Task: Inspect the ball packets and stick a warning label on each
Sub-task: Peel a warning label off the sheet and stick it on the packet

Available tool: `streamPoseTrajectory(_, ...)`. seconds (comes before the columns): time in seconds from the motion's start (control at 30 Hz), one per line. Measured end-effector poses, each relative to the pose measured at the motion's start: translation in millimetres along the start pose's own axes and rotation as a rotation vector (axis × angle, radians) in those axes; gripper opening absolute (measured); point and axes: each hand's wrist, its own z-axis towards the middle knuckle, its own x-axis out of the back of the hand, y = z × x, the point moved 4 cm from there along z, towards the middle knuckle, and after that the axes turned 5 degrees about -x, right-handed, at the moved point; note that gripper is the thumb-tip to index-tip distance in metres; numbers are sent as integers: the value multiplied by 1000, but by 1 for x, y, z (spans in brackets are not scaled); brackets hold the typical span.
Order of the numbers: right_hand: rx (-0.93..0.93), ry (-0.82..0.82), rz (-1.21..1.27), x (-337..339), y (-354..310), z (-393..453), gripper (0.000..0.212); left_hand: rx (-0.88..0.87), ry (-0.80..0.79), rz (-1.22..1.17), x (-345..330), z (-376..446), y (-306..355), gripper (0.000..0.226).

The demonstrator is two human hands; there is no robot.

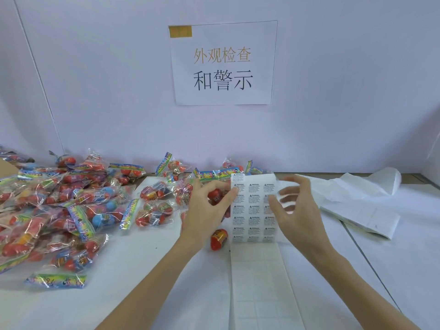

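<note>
Label strip [253,210] pinched by left hand [206,210], right hand [295,210] blurred, seemingly touching

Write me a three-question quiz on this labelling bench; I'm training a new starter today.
1. True or false: the left hand pinches the label sheet at its edge.
2. Where does the pile of ball packets lie? A) left of the hands B) right of the hands
3. Fill in: the right hand is blurred, its fingers spread in front of the ____.

Key: 1 true; 2 A; 3 label sheet.
</note>
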Motion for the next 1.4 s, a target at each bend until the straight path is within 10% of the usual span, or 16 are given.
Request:
streamPoseTrajectory(0.3, 593, 149, -305, -2, -32, -14, 26, -232, -112, 67, -13, -10, 20, 8)
streamPoseTrajectory(0.53, 381, 48, -179, 0, -19, -7, 29, -229, -180, 96, -18, -16, 20, 6)
streamPoseTrajectory(1.03, 629, -20, -254, 2, -24, -8, 11, -39, -134, 49, -13, -11, 4, 11)
streamPoseTrajectory(1.27, 360, 79, -9, 9, -24, -5, 13, -25, 104, -59, 10, 3, 6, 13)
streamPoseTrajectory(1.4, 213, 13, 162, 6, -22, -4, 20, -26, 236, -169, 36, 12, 7, 52)
